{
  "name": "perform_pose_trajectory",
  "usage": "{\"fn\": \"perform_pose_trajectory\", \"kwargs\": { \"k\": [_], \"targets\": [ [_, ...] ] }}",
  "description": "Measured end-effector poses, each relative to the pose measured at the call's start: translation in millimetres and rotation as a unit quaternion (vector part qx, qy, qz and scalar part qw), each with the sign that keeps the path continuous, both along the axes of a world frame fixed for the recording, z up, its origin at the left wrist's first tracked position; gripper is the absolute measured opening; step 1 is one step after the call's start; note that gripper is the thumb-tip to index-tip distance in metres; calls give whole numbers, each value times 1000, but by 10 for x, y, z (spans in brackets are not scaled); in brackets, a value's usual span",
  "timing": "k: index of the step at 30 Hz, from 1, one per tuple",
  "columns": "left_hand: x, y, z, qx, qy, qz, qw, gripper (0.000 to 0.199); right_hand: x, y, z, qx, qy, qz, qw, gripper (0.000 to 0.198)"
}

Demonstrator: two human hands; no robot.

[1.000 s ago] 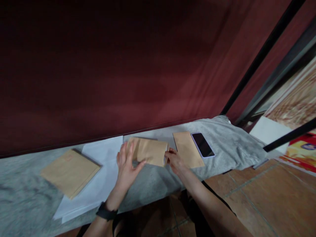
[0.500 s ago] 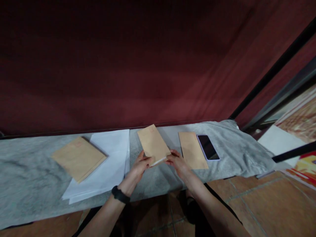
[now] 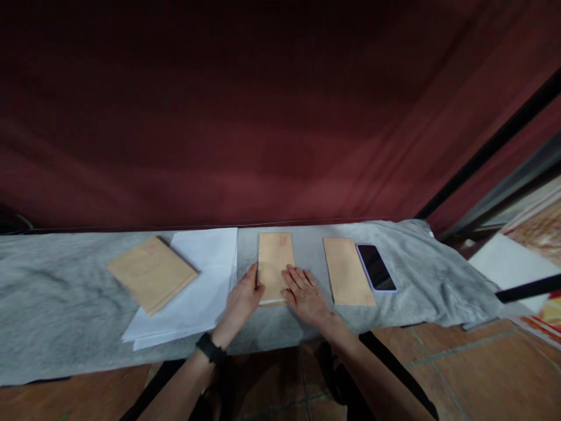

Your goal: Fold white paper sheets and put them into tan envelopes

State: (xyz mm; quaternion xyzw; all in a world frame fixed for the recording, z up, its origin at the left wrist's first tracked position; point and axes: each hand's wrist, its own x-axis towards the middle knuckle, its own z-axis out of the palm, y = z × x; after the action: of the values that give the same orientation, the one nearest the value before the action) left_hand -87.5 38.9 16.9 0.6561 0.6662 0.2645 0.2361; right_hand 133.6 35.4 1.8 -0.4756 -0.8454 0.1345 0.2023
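A brown paper envelope (image 3: 274,257) lies flat and straight in front of me, with a white strip of paper showing at its near end. My left hand (image 3: 244,293) grips the envelope's left edge, the thumb on top. Stretched out flat, my right hand (image 3: 305,292) rests on its lower right part. To the right lies a second brown envelope (image 3: 348,272). On the left, a small stack of brown envelopes (image 3: 151,273) partly covers some white paper sheets (image 3: 205,275).
A grey cloth (image 3: 65,304) covers the narrow surface under everything. A phone (image 3: 377,268) in a pale case lies beside the right envelope. Behind rises a dark red fabric wall (image 3: 263,146); black bars (image 3: 491,143) cross the right side. Tiled floor (image 3: 473,356) shows below.
The held envelope has come down from a tilted, raised position to lie flat and straight. My right hand has gone from pinching its near corner to lying flat on it.
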Motion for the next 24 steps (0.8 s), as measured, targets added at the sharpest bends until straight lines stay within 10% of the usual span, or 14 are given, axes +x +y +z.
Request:
{"fn": "perform_pose_trajectory", "kwargs": {
  "k": [6, 15, 24],
  "targets": [
    [264, 191, -9, 180, 151, -102, 967, 48, -18, -23, -62, 23, -34, -2, 999, 54],
    [470, 1078, -142, 87, 222, -166, 957, 55, -31, 11, -104, 12, -42, -7, 999, 56],
    [432, 803, -139, 85, 230, -234, 941, 55, 56, 84, 44, -49, -19, 18, 998, 50]
  ]
}}
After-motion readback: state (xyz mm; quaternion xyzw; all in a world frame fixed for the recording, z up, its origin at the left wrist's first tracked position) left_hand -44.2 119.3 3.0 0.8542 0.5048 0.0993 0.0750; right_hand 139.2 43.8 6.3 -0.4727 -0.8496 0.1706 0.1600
